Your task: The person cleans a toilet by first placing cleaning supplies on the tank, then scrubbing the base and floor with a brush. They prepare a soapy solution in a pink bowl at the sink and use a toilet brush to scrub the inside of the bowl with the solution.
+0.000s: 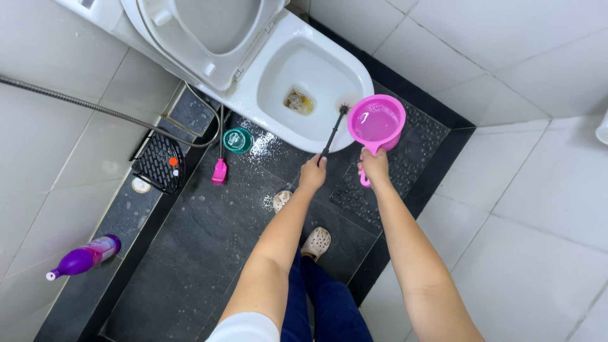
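Two hands: left (312,172) grips one brush (334,131), right (375,166) one dipper (377,122).

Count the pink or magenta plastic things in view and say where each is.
2. A pink scoop is held in the right hand over the toilet rim; a pink-handled brush stands on the dark floor beside the bowl. Others may be hidden.
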